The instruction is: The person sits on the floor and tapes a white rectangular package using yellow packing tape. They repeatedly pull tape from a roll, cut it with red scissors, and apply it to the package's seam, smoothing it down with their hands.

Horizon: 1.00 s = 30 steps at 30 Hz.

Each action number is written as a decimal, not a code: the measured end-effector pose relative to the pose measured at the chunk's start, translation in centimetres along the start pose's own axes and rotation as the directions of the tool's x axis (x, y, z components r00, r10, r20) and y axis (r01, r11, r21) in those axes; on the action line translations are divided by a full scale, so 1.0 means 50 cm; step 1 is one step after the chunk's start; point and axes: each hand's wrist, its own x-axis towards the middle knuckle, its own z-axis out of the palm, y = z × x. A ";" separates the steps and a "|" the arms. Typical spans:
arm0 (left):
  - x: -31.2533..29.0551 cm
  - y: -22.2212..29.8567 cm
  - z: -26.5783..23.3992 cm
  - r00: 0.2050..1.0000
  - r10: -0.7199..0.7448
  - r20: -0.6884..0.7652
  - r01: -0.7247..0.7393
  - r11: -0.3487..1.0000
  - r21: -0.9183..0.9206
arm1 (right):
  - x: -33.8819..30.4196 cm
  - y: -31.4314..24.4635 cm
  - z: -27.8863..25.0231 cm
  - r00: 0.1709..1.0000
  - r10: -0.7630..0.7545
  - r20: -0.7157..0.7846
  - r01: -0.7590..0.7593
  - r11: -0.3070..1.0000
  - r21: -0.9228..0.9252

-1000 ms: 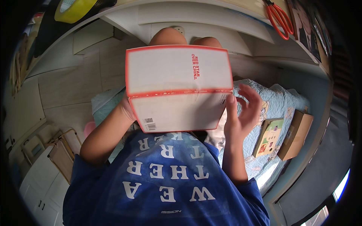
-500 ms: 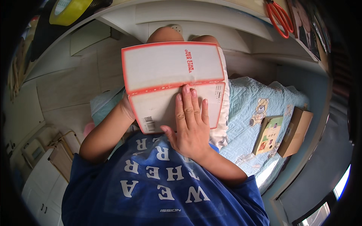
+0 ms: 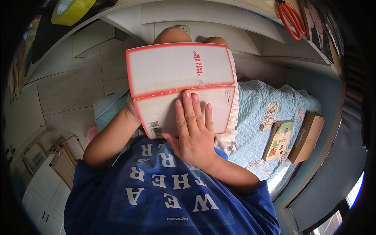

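A white paper book cover with worn red edges, on a book (image 3: pixel 164 70), lies spread over my lap with its outside facing up. A creased red line runs across its middle. My right hand (image 3: pixel 194 135) rests flat on the nearer half, fingers stretched toward that crease and thumb out to the left at the near edge. From the left side, my left hand (image 3: pixel 133 112) reaches beneath the book and holds it there; its fingers are hidden under the cover. The inner pages do not show.
To the right is a bed with a light blue quilt (image 3: pixel 254 102), bearing a flat printed box (image 3: pixel 279 141) and a brown cardboard box (image 3: pixel 307 137). Along the far shelf lie red-handled scissors (image 3: pixel 291 19) and a roll of yellow tape (image 3: pixel 72 11). A folding chair (image 3: pixel 64 160) stands at left.
My right hand has slid a little to the left across the cover, still flat. The left hand and the book have hardly moved.
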 end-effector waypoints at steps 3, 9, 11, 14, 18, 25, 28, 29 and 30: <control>-0.005 0.009 0.007 1.000 -0.027 -0.004 0.027 1.000 -0.016 | 0.002 0.003 0.001 1.000 -0.027 0.007 0.027 1.000 0.007; 0.076 -0.121 -0.121 0.945 0.068 0.319 0.036 0.950 -0.309 | -0.011 0.007 -0.001 0.998 0.038 -0.058 -0.039 0.999 -0.020; 0.080 -0.113 -0.108 0.946 0.079 0.315 0.030 0.945 -0.325 | -0.015 0.012 -0.004 0.996 0.064 -0.065 -0.065 0.998 -0.011; 0.067 -0.079 -0.065 0.965 0.127 0.229 -0.056 0.955 -0.292 | -0.015 0.014 -0.008 0.993 0.088 -0.081 -0.089 0.996 -0.014; 0.062 -0.124 -0.123 0.818 0.431 0.381 -0.206 0.838 -0.505 | -0.009 0.012 -0.019 0.992 0.089 -0.087 -0.092 0.995 -0.042; 0.028 -0.102 -0.096 0.866 0.413 0.281 -0.290 0.874 -0.391 | -0.005 0.004 -0.024 0.994 0.060 -0.094 -0.067 0.995 -0.073; 0.016 -0.084 -0.092 0.876 0.387 0.286 -0.275 0.891 -0.362 | -0.002 -0.002 -0.022 0.993 0.045 -0.108 -0.052 0.997 -0.062; 0.013 -0.081 -0.091 0.875 0.390 0.288 -0.281 0.892 -0.353 | -0.001 -0.004 -0.021 0.993 0.040 -0.115 -0.047 0.997 -0.055; 0.012 -0.081 -0.088 0.866 0.408 0.290 -0.302 0.888 -0.346 | -0.001 -0.007 -0.020 0.993 0.033 -0.116 -0.040 0.998 -0.058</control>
